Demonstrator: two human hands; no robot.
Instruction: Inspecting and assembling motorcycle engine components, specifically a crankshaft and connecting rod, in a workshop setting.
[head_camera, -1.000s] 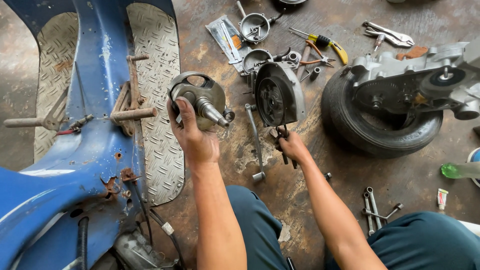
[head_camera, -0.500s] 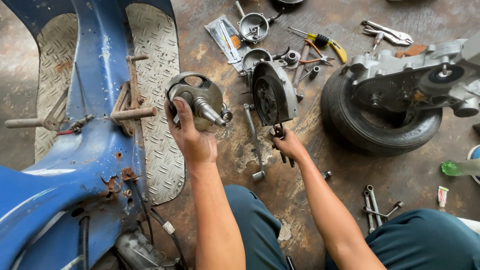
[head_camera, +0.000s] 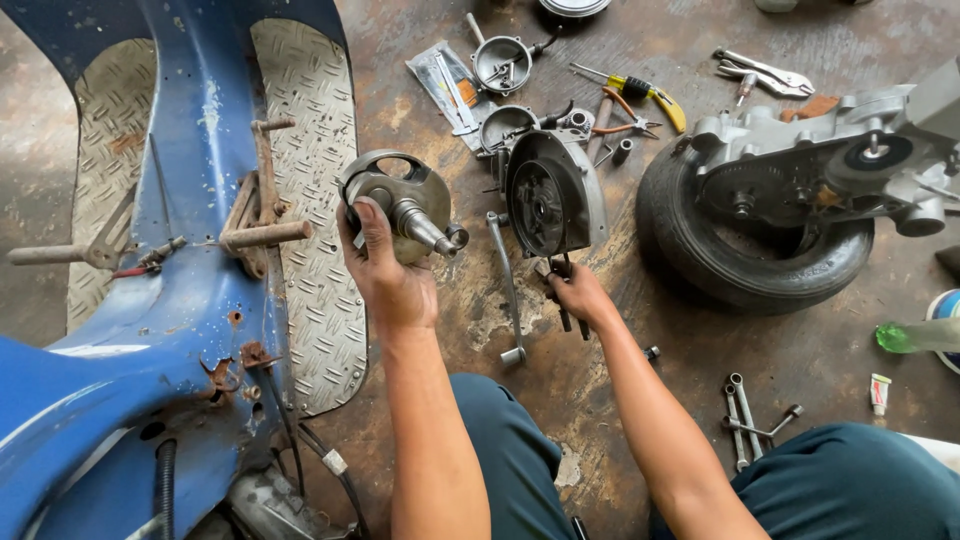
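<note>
Left hand (head_camera: 388, 275): closed around a crankshaft (head_camera: 405, 205), lifted clear of the floor (head_camera: 600, 400); thumb lies across the round web, the tapered shaft points right.

Right hand (head_camera: 580, 293): curled about the dark handles of pliers (head_camera: 562, 300), at the near edge of the engine cover (head_camera: 552, 195).

Engine cover: dark, round, standing tilted on the floor, centre of the scene, just right of the crankshaft.

Long wrench (head_camera: 507, 290): lies on the floor between the two hands, socket end nearest the person.

Scooter frame (head_camera: 170, 330): blue, rusted in spots, fills the left side; ribbed metal footplates (head_camera: 310, 200) on either side of its spine; a bare pedal bar (head_camera: 265, 235) sticks out toward the crankshaft.

Tyre (head_camera: 750, 260): lies flat at right, with a grey engine case (head_camera: 820, 160) on top of it.

Far floor: two small round housings (head_camera: 503, 62), a flat packet (head_camera: 445, 80), a yellow-handled screwdriver (head_camera: 640, 90), red-handled pliers (head_camera: 625, 115), locking pliers (head_camera: 765, 70).

Near right floor: small spanners (head_camera: 745, 420), a small tube (head_camera: 879, 392), a green bottle (head_camera: 915, 335) at the edge.

Person's knees in dark teal trousers (head_camera: 840, 480) at the near edge.
</note>
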